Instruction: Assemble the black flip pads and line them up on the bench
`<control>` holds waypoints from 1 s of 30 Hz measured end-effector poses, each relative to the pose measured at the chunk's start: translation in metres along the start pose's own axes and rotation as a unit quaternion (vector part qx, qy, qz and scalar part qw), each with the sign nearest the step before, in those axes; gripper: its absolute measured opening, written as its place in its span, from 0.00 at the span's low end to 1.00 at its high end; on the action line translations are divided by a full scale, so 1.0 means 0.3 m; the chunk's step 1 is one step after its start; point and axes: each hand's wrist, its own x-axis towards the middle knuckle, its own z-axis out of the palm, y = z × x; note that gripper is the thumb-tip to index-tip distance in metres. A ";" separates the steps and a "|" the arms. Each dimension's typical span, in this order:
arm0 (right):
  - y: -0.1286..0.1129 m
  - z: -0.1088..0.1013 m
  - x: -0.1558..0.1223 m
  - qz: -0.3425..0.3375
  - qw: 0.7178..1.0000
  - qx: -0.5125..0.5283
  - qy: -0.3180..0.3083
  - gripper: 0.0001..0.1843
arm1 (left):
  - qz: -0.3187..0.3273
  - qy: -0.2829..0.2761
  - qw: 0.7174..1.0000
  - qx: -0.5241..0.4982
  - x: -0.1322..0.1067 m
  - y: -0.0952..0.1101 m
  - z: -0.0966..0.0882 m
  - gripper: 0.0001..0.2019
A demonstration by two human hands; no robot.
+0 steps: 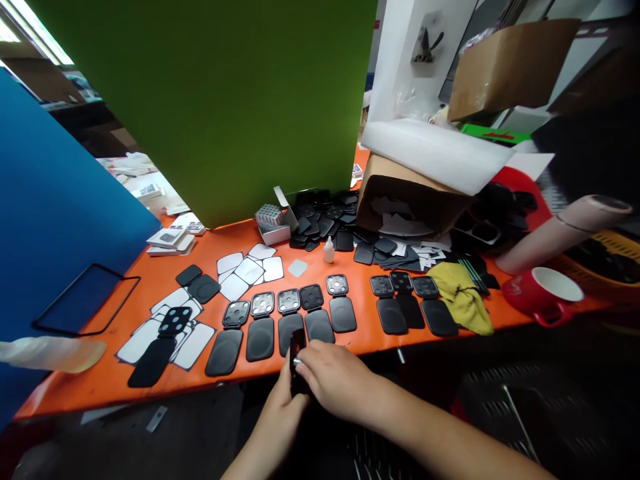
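Observation:
At the table's front edge, my left hand [283, 399] grips a black hinged pad [297, 341], held upright with a dark, slightly reddish face showing. My right hand [337, 379] is closed against that pad, with a small silvery piece [298, 361] at its fingertips; its kind is too small to tell. Just beyond the hands lies a row of similar opened black pads [260, 339], their square hinged ends bearing round discs. Three more opened pads [391, 315] lie to the right. Another, with pale blue dots [175, 321], rests at the left on white cards [195, 346].
Rounded white sheets [249, 271], a small white bottle [329, 251] and a heap of black parts [320, 223] lie farther back. To the right are an open cardboard box [367, 190], a yellow cloth [460, 297] and a red mug [525, 293]. A green panel [225, 113] stands behind.

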 end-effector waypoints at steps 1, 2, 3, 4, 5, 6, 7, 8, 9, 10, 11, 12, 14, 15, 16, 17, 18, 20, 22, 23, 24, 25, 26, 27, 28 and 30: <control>-0.003 0.000 -0.001 -0.001 1.000 -0.025 -0.003 0.14 | 0.029 0.007 0.998 0.046 0.001 -0.009 0.000 0.36; -0.006 0.000 -0.003 -0.001 0.999 -0.043 -0.007 0.14 | 0.055 0.010 0.995 0.087 0.001 -0.019 -0.001 0.36; -0.009 -0.002 -0.005 -0.003 0.999 -0.053 -0.011 0.14 | 0.074 0.007 0.990 0.122 -0.001 -0.028 -0.001 0.36; -0.011 -0.004 -0.007 -0.007 0.998 -0.058 -0.014 0.15 | 0.089 0.000 0.985 0.148 -0.004 -0.035 -0.001 0.35; -0.013 -0.007 -0.009 -0.010 0.998 -0.058 -0.014 0.15 | 0.100 -0.007 0.981 0.167 -0.007 -0.040 -0.001 0.35; -0.014 -0.009 -0.010 -0.011 0.998 -0.056 -0.013 0.16 | 0.108 -0.012 0.978 0.180 -0.011 -0.042 -0.001 0.34; -0.013 -0.009 -0.012 -0.010 0.999 -0.050 -0.009 0.17 | 0.114 -0.016 0.975 0.189 -0.014 -0.043 0.000 0.33; -0.012 -0.008 -0.013 -0.005 0.999 -0.042 -0.005 0.17 | 0.119 -0.018 0.973 0.197 -0.017 -0.042 0.001 0.33; -0.010 -0.003 -0.013 0.003 0.999 -0.032 0.000 0.17 | 0.123 -0.019 0.971 0.204 -0.019 -0.040 0.002 0.32; -0.006 0.004 -0.012 0.012 1.000 -0.020 0.003 0.16 | 0.125 -0.019 0.969 0.213 -0.020 -0.038 0.002 0.32; -0.003 0.013 -0.012 0.020 1.000 -0.008 0.006 0.15 | 0.128 -0.020 0.967 0.221 -0.020 -0.037 0.002 0.32; 0.001 0.023 -0.011 0.028 1.000 0.004 0.009 0.14 | 0.130 -0.020 0.965 0.228 -0.020 -0.037 0.001 0.32; 0.011 0.044 -0.011 0.042 0.999 0.023 0.014 0.13 | 0.134 -0.021 0.963 0.234 -0.017 -0.041 0.000 0.31; 0.016 0.052 -0.011 0.046 0.998 0.031 0.014 0.13 | 0.134 -0.024 0.962 0.235 -0.015 -0.045 -0.001 0.31; 0.020 0.057 -0.012 0.047 0.998 0.037 0.012 0.13 | 0.133 -0.027 0.962 0.237 -0.013 -0.051 -0.001 0.31; 0.024 0.059 -0.013 0.046 0.998 0.041 0.010 0.14 | 0.132 -0.031 0.962 0.238 -0.010 -0.057 -0.001 0.31; 0.028 0.059 -0.015 0.044 0.998 0.042 0.006 0.15 | 0.131 -0.034 0.961 0.241 -0.007 -0.064 0.000 0.32; 0.032 0.053 -0.019 0.044 0.998 0.036 0.002 0.16 | 0.131 -0.033 0.960 0.244 -0.003 -0.076 0.004 0.33; 0.030 0.048 -0.023 0.047 0.998 0.031 -0.002 0.16 | 0.131 -0.026 0.961 0.242 0.000 -0.082 0.007 0.33; 0.028 0.047 -0.025 0.050 0.998 0.033 -0.004 0.15 | 0.131 -0.024 0.962 0.237 0.001 -0.082 0.009 0.32; 0.025 0.049 -0.027 0.055 0.998 0.039 -0.004 0.14 | 0.130 -0.023 0.965 0.228 0.001 -0.079 0.011 0.30; 0.024 0.053 -0.029 0.060 0.997 0.049 -0.002 0.13 | 0.128 -0.025 0.968 0.215 0.000 -0.074 0.013 0.29; 0.024 0.059 -0.030 0.066 0.996 0.065 0.006 0.12 | 0.127 -0.025 0.972 0.196 -0.001 -0.068 0.015 0.27; 0.026 0.067 -0.029 0.071 0.993 0.092 0.015 0.12 | 0.123 -0.027 0.978 0.168 -0.002 -0.060 0.017 0.26; 0.032 0.075 -0.028 0.076 0.988 0.136 0.022 0.12 | 0.113 -0.031 0.985 0.128 -0.003 -0.051 0.019 0.25; 0.051 0.089 -0.023 0.093 0.955 0.280 0.015 0.15 | 0.052 -0.044 0.998 0.006 -0.005 -0.034 0.024 0.26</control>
